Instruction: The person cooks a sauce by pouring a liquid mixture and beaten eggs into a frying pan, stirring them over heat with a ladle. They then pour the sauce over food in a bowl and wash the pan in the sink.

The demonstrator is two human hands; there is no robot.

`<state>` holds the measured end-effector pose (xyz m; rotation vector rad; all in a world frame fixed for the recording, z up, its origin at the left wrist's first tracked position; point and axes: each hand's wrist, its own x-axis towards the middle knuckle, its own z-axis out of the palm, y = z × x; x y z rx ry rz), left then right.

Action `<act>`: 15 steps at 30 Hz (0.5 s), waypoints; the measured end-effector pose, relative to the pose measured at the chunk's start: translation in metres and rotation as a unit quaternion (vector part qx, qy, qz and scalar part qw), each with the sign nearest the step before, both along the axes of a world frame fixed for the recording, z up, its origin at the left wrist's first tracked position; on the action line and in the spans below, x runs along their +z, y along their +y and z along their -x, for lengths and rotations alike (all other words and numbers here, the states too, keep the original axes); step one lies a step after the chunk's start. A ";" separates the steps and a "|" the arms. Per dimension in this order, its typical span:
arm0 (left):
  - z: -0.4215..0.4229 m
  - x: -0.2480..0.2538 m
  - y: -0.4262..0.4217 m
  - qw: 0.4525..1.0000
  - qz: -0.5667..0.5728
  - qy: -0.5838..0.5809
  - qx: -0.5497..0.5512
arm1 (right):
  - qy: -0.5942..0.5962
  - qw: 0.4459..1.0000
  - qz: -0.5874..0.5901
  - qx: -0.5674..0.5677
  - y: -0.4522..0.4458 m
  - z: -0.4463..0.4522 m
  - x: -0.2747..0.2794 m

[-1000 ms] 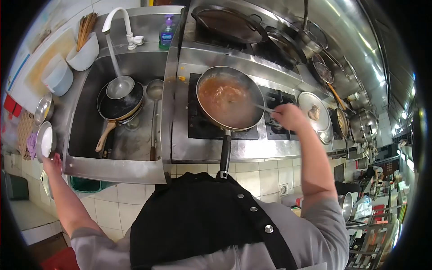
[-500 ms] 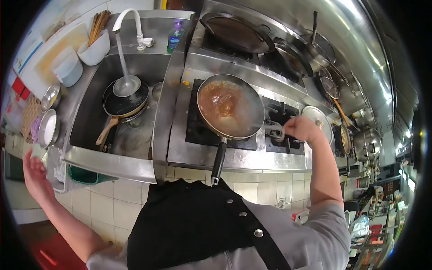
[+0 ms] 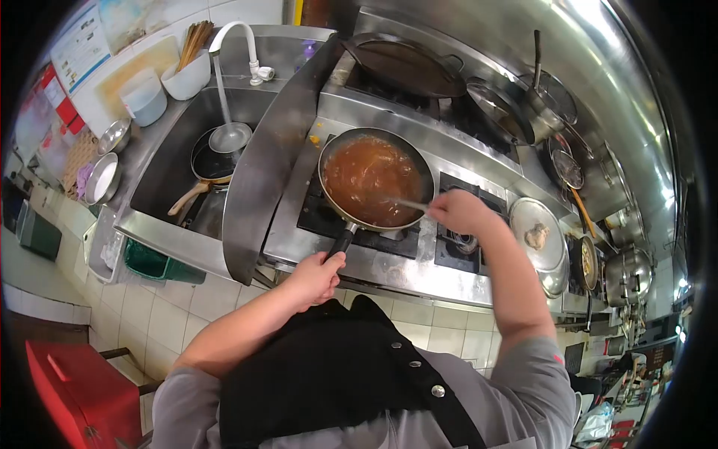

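A dark frying pan (image 3: 431, 168) sits on the stove, holding a reddish-brown sauce (image 3: 372, 176). My left hand (image 3: 314, 278) is wrapped round the pan's black handle (image 3: 343, 239). From the right, my right hand (image 3: 462, 213) grips a thin metal utensil (image 3: 410, 203) that reaches over the pan rim into the sauce. Its far end is under the sauce, so I cannot make out its exact kind. Just right of the pan, beneath my right hand, is a second burner (image 3: 456, 254).
Left of a metal partition (image 3: 258, 176), water runs from a white tap (image 3: 241, 34) into a ladle (image 3: 230, 138) over pans in the sink. A round lid (image 3: 537, 233) lies right of the stove. Large pans (image 3: 404, 66) stand behind. A red bin (image 3: 86, 389) stands lower left.
My left hand has come from the far left and closed on the pan handle. My right hand has moved left, bringing the utensil into the sauce. The camera view has shifted.
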<state>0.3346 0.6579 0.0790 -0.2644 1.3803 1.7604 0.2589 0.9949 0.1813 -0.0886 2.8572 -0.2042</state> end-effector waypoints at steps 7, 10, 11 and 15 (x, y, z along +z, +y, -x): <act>0.014 0.007 -0.021 0.997 0.052 0.040 -0.044 | 0.008 0.996 -0.019 -0.085 -0.013 0.011 0.006; 0.018 0.017 -0.020 0.997 0.052 0.033 -0.051 | -0.076 0.997 0.002 0.023 0.009 -0.012 0.020; 0.018 0.015 -0.020 0.995 0.060 0.044 -0.060 | -0.081 0.996 -0.018 0.011 0.035 -0.014 0.030; 0.018 0.004 -0.022 0.993 0.050 0.078 -0.077 | 0.005 0.993 -0.066 -0.093 0.017 -0.002 0.019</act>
